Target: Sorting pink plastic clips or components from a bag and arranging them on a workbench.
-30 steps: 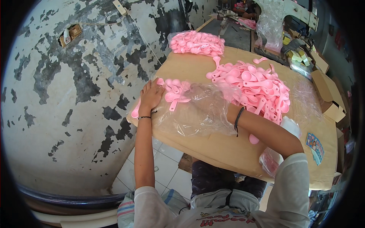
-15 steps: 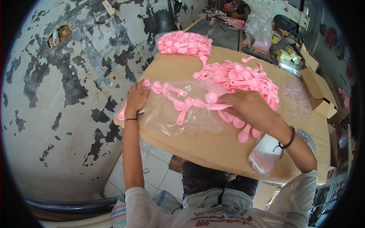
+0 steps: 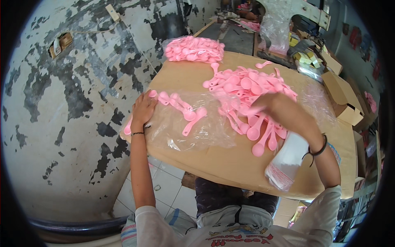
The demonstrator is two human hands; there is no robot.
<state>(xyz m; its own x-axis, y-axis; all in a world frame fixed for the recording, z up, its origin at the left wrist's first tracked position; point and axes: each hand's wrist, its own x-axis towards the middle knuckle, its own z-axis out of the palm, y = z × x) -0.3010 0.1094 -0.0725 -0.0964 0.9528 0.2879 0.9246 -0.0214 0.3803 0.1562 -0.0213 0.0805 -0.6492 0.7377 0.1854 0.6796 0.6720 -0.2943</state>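
A clear plastic bag [image 3: 205,138] lies flat in front of me, with several pink measuring spoons [image 3: 189,114] in a loose line along it; whether each is inside or on top of the film I cannot tell. My left hand [image 3: 144,109] lies on the bag's left end, fingers stretched out beside a spoon bowl. At the bag's right end, my right hand [image 3: 275,106] is over the near side of a spoon heap [image 3: 247,82]. Motion smears its fingers, and a blurred pink shape shows at their tips.
A filled bag of pink spoons [image 3: 193,49] sits at the back left of the brown-covered table [image 3: 197,160]. Near the right front lies a stack of white, pink-printed packaging [image 3: 288,158]. Cardboard boxes [image 3: 341,99] stand beyond the right edge; a peeling wall [image 3: 78,123] borders the left.
My right hand has moved right and away from the bag, over the heap. Fewer spoons lie along the bag's right part, and more fan out at the heap's near edge. My left hand stays put.
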